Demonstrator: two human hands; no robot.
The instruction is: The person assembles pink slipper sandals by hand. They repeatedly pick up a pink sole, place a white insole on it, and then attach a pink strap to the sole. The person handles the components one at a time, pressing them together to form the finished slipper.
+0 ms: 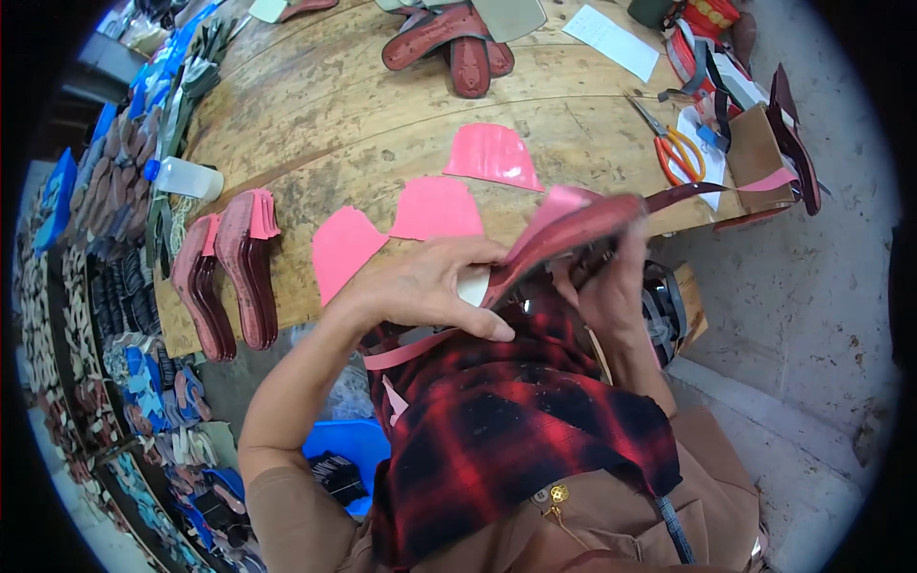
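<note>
Over my lap, a dark red shoe sole (pixel 573 229) is held tilted between my two hands, with a pink piece (pixel 554 205) along its upper side. My left hand (pixel 430 286) pinches its near left end, thumb below and fingers above, where a white patch (pixel 473 285) shows. At the other end my right hand (pixel 616 286) grips from beneath; it is slightly blurred and the sole hides some fingers. Three pink rounded pieces lie on the table just beyond: one on the left (pixel 346 250), one in the middle (pixel 437 207), one farther back (pixel 492 155).
Two stacks of dark red soles (pixel 250 277) lie at the wooden table's (pixel 315 115) left edge, near a white bottle (pixel 189 179). More soles (pixel 468 62) lie at the back. Orange-handled scissors (pixel 678 153) and a cardboard box (pixel 761 153) are at right. A blue bin (pixel 349 444) stands below left.
</note>
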